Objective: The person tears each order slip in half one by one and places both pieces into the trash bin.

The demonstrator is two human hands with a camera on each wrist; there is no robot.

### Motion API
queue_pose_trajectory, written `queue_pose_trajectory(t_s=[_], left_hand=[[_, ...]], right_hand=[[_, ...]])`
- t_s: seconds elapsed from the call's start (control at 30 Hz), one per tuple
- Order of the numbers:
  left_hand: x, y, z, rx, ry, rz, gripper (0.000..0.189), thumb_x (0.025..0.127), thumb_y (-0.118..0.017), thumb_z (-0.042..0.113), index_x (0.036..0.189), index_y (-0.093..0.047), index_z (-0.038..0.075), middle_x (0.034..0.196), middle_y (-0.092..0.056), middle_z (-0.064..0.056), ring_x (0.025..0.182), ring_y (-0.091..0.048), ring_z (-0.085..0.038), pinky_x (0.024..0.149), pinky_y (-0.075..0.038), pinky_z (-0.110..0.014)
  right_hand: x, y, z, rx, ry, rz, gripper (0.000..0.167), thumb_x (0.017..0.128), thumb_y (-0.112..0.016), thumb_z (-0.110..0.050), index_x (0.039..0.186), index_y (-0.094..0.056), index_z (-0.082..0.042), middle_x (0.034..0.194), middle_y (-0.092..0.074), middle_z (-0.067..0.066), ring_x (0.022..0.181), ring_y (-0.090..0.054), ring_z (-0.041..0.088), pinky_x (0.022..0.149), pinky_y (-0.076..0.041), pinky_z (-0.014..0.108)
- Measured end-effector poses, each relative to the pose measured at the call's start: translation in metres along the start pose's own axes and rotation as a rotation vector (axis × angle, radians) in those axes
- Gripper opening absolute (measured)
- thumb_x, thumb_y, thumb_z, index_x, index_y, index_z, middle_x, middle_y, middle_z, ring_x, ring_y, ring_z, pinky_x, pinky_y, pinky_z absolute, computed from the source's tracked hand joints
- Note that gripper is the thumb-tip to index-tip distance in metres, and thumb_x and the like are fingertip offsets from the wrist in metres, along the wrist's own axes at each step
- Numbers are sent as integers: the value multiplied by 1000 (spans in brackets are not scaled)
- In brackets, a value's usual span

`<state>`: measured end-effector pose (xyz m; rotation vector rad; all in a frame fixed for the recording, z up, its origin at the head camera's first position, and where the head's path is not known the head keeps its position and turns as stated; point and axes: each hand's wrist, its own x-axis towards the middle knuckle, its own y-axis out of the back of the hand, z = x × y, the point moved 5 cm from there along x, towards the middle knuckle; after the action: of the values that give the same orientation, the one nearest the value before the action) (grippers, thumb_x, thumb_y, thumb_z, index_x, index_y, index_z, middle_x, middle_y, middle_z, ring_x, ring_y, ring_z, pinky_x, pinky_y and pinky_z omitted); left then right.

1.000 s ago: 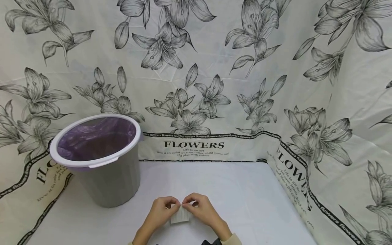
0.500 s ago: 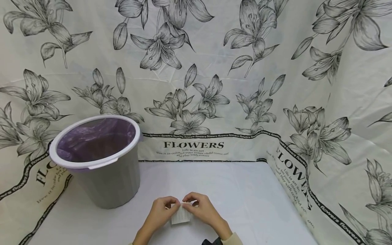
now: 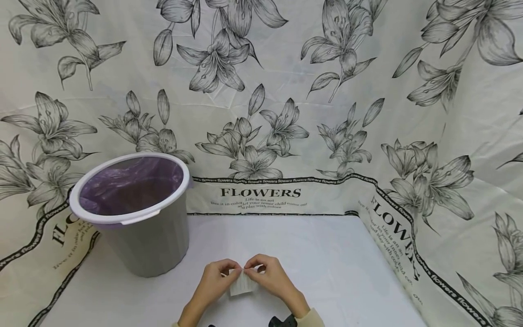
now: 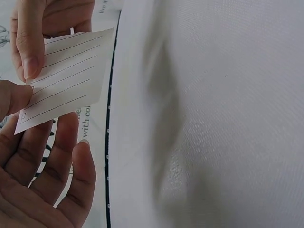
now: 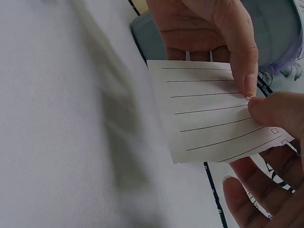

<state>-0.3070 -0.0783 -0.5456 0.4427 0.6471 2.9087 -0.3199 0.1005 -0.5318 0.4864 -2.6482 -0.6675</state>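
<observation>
Between my hands is a small white sheet of lined paper (image 3: 241,288), held up over the white table. Its ruled lines and little checkboxes show in the right wrist view, where the sheet (image 5: 204,111) bows slightly. My left hand (image 3: 218,278) pinches the top edge between thumb and fingers. Close beside it, thumb tips almost meeting, my right hand (image 3: 267,275) pinches the same edge. The left wrist view shows both thumbs on the lined face of the paper (image 4: 71,76), with the other fingers behind it. No tear is visible in the paper.
A grey trash bin (image 3: 153,250) with a white rim (image 3: 185,181) and purple liner (image 3: 130,181) stands at the table's back left. White cloth (image 3: 253,113) printed with flowers encloses the table (image 3: 327,263) at the back and sides. A black device (image 3: 283,321) sits at my right wrist.
Both hands keep their pinch on the lined paper and have risen very slightly with it. The head view has shifted a little.
</observation>
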Motion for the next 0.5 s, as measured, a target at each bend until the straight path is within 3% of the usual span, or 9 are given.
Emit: queue_pose_trajectory(t_s=[0.5], left_hand=[[-3,1,-1,24,-3,-19,8,95,-74,20,90,-77,14,89,-77,2,75,-61,-1,69,-53,-21]], right_hand=[[-2,-5,-1,-14,-1,-27,5,95,-75,-18,94,-75,-13,94,-77,0,88,-65,4,77,-58,28]])
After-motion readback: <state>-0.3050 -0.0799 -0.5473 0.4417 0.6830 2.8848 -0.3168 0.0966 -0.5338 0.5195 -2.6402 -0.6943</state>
